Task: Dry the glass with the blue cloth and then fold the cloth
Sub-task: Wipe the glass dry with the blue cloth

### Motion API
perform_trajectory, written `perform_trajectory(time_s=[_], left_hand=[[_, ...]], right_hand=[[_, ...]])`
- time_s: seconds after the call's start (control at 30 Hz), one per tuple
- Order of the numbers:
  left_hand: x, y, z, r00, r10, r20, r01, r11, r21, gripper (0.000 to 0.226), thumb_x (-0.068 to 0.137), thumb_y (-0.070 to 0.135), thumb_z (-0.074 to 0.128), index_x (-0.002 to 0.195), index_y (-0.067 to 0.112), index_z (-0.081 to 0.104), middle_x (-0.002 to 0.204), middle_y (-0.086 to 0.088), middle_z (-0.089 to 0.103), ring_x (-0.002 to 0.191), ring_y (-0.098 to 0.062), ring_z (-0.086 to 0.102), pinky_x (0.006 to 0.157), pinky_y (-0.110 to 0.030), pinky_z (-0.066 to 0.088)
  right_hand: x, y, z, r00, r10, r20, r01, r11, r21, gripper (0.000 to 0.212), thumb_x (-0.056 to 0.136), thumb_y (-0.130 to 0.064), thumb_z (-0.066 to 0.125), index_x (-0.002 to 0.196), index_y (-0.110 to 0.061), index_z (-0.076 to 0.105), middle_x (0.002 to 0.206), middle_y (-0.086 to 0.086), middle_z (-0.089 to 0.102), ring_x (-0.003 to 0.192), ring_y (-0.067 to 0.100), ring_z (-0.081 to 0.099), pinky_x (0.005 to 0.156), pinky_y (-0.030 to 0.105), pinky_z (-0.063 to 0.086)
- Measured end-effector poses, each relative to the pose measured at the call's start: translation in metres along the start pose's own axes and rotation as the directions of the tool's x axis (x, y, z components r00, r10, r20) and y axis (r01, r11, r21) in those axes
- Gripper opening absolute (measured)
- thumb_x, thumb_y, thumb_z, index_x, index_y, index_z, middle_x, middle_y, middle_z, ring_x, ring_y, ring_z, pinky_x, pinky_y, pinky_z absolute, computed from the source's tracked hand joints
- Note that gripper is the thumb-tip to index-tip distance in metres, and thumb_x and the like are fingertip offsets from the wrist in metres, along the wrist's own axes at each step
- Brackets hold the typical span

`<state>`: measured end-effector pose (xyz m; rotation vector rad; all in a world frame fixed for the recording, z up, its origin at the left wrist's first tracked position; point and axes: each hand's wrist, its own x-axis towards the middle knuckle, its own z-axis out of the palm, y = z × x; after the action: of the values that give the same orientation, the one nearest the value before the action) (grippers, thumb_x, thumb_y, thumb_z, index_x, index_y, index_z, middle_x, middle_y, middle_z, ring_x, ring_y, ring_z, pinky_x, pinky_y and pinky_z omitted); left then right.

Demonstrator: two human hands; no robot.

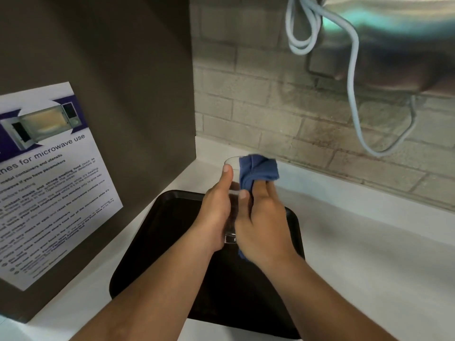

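A clear drinking glass (233, 166) is held between both hands above a black tray (157, 232). My left hand (214, 212) wraps the glass's left side, thumb up near the rim. My right hand (263, 225) presses a bunched blue cloth (258, 172) against the glass's right side. The cloth bulges over the rim, and a corner of it hangs below the right palm. The glass's thick base shows between the two hands; most of its wall is hidden by them.
A dark panel (123, 94) with a microwave-use notice (49, 180) stands on the left. The white counter (369, 254) runs right to a brick wall (270, 107). A metal appliance (394, 40) with a looped pale cable (352, 94) hangs at upper right.
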<state>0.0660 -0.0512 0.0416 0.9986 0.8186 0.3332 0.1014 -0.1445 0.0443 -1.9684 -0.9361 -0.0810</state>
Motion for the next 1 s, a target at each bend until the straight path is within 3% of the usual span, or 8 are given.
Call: perform_trajectory(time_s=[0.1, 0.17, 0.37, 0.5, 0.6, 0.7, 0.83, 1.0], left_hand=[[-0.003, 0.003, -0.004, 0.997, 0.037, 0.065, -0.035, 0.999, -0.019, 0.074, 0.096, 0.08, 0.048, 0.111, 0.014, 0.078, 0.085, -0.012, 0.086, 0.076, -0.029, 0.084, 0.063, -0.04, 0.066], [-0.004, 0.006, -0.004, 0.996, 0.054, 0.069, -0.053, 0.999, -0.005, 0.081, 0.096, 0.081, 0.043, 0.122, 0.012, 0.076, 0.092, -0.015, 0.084, 0.084, -0.032, 0.083, 0.073, -0.045, 0.066], [-0.009, 0.005, -0.003, 0.995, 0.092, 0.049, -0.099, 0.977, 0.191, 0.08, 0.098, 0.082, 0.032, 0.139, 0.024, 0.068, 0.162, -0.02, 0.055, 0.148, -0.041, 0.052, 0.123, -0.064, 0.04], [-0.01, 0.003, 0.01, 0.996, 0.08, 0.049, -0.083, 0.993, 0.078, 0.109, 0.063, 0.095, 0.061, 0.142, 0.02, 0.061, 0.146, -0.019, 0.067, 0.13, -0.036, 0.069, 0.11, -0.06, 0.056], [-0.007, 0.0, 0.007, 0.992, 0.105, 0.073, -0.106, 0.994, 0.013, 0.101, 0.051, 0.077, 0.084, 0.131, 0.017, 0.068, 0.123, -0.018, 0.08, 0.104, -0.033, 0.082, 0.088, -0.05, 0.068], [0.001, -0.001, 0.003, 0.985, 0.149, 0.091, -0.141, 0.986, -0.089, 0.065, 0.068, 0.072, 0.085, 0.101, 0.017, 0.082, 0.093, -0.011, 0.088, 0.085, -0.029, 0.086, 0.067, -0.04, 0.068], [0.006, 0.002, 0.0, 0.945, 0.326, -0.028, -0.326, 0.929, -0.175, 0.066, 0.075, 0.063, 0.08, 0.11, 0.007, 0.073, 0.099, -0.022, 0.078, 0.094, -0.037, 0.08, 0.092, -0.053, 0.066], [0.015, -0.005, -0.013, 0.724, 0.683, 0.091, -0.689, 0.722, 0.059, 0.045, 0.078, 0.051, 0.078, 0.108, 0.02, 0.063, 0.092, -0.002, 0.068, 0.08, -0.014, 0.074, 0.082, -0.035, 0.063]], right_hand=[[0.03, 0.001, -0.009, 0.98, 0.197, -0.027, -0.189, 0.964, 0.186, 0.025, 0.103, -0.032, 0.038, 0.103, -0.015, 0.056, 0.083, 0.0, 0.061, 0.071, 0.008, 0.058, 0.06, 0.008, 0.04], [0.044, 0.006, -0.013, 0.927, 0.372, 0.058, -0.364, 0.848, 0.386, 0.034, 0.103, -0.035, 0.035, 0.093, -0.016, 0.062, 0.083, 0.005, 0.066, 0.08, 0.022, 0.064, 0.071, 0.03, 0.048], [0.041, 0.014, -0.007, 0.905, 0.425, -0.015, -0.377, 0.817, 0.437, 0.034, 0.101, -0.036, 0.039, 0.076, -0.021, 0.057, 0.071, 0.003, 0.062, 0.072, 0.023, 0.061, 0.074, 0.041, 0.049], [0.042, 0.01, -0.009, 0.944, 0.329, -0.005, -0.306, 0.885, 0.35, 0.034, 0.099, -0.039, 0.037, 0.076, -0.025, 0.058, 0.068, -0.003, 0.061, 0.069, 0.019, 0.06, 0.071, 0.04, 0.049], [0.048, 0.004, -0.013, 0.924, 0.378, 0.063, -0.372, 0.846, 0.382, 0.035, 0.1, -0.041, 0.037, 0.092, -0.023, 0.065, 0.086, 0.003, 0.072, 0.083, 0.02, 0.068, 0.082, 0.044, 0.055], [0.053, 0.008, -0.018, 0.763, 0.591, 0.262, -0.64, 0.64, 0.425, 0.037, 0.099, -0.041, 0.042, 0.096, -0.015, 0.068, 0.086, 0.016, 0.077, 0.081, 0.031, 0.073, 0.084, 0.051, 0.058], [0.033, 0.016, -0.011, 0.525, 0.633, 0.568, -0.829, 0.229, 0.511, 0.041, 0.099, -0.038, 0.046, 0.105, -0.005, 0.071, 0.094, 0.023, 0.077, 0.086, 0.037, 0.075, 0.075, 0.05, 0.061], [0.02, 0.024, 0.005, 0.47, 0.448, 0.76, -0.801, -0.145, 0.581, 0.05, 0.099, -0.042, 0.041, 0.119, -0.005, 0.068, 0.113, 0.023, 0.073, 0.097, 0.039, 0.072, 0.082, 0.051, 0.059]])
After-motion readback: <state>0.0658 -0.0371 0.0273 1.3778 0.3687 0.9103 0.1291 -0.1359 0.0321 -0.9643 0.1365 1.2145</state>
